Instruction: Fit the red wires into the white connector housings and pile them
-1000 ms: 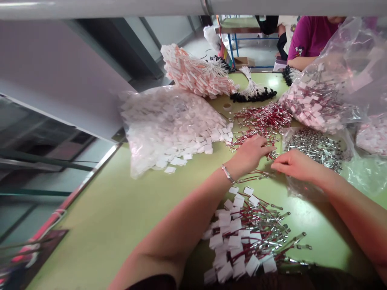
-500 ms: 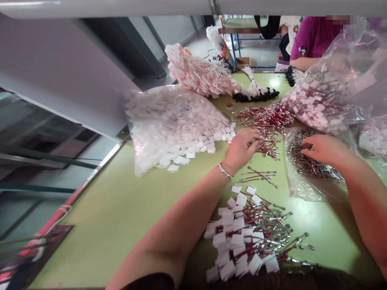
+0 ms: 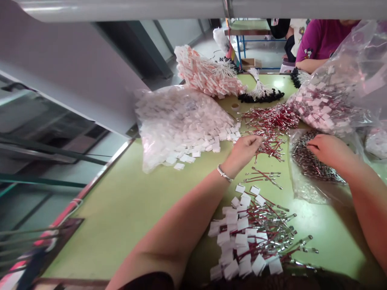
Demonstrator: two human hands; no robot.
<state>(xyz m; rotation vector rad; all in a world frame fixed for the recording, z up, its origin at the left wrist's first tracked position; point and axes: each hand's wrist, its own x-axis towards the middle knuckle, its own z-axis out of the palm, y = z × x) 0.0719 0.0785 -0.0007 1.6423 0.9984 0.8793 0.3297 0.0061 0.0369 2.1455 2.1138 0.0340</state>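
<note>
Sorting wired parts on the green tabletop [image 3: 127, 201].
Left hand [image 3: 242, 151] grip pinches red wires [image 3: 267, 127] at the pile's near edge; right hand [image 3: 328, 151] rests in the bag of metal pins [image 3: 308, 165], grip unclear.

On the tabletop [image 3: 127, 209], the bag of tags [image 3: 178, 125] lay toward the left edge, the loose wires [image 3: 269, 121] at centre, the bag of pins [image 3: 314, 167] to their right, and the assembled pile [image 3: 250, 237] at the near edge.
</note>
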